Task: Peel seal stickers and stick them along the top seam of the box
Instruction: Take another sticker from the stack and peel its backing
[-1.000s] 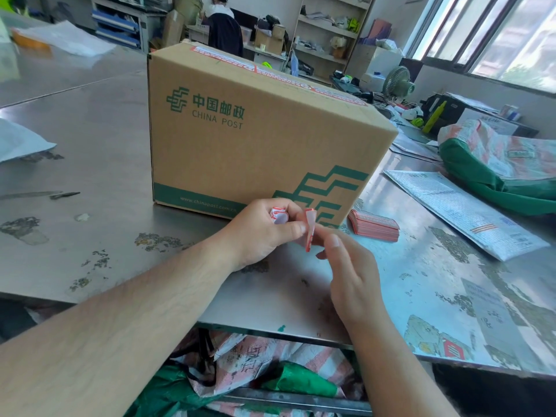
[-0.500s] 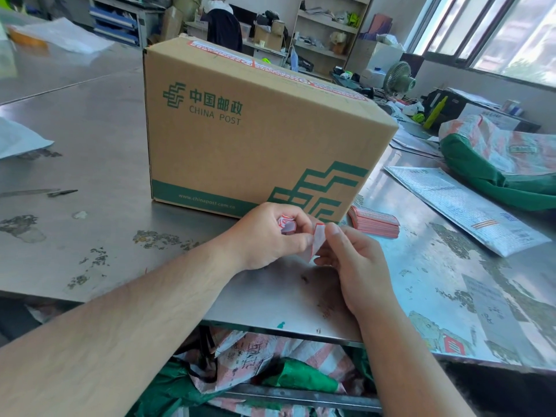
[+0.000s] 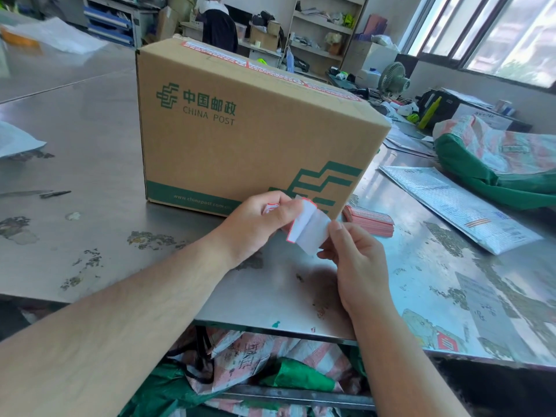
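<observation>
A brown China Post cardboard box (image 3: 246,130) stands on the steel table, with red-and-white seal stickers (image 3: 270,66) running along its top seam. In front of the box, my left hand (image 3: 255,224) pinches one end of a seal sticker (image 3: 307,228) and also holds crumpled red-and-white paper (image 3: 269,208) under its fingers. My right hand (image 3: 355,260) pinches the other end, and the sticker's white back is spread between both hands. A stack of red seal stickers (image 3: 370,222) lies on the table by the box's near right corner.
A grey padded mailer (image 3: 451,206) and a green-and-striped sack (image 3: 496,167) lie to the right. White paper (image 3: 15,141) sits at the left edge, a dark pen (image 3: 55,194) beside it. More sacks (image 3: 270,371) fill the space below the table edge. A person (image 3: 218,28) stands far behind.
The sticker, held folded and edge-on before, is now pulled apart and spread open between my hands, white side showing. My right hand has moved right and slightly down.
</observation>
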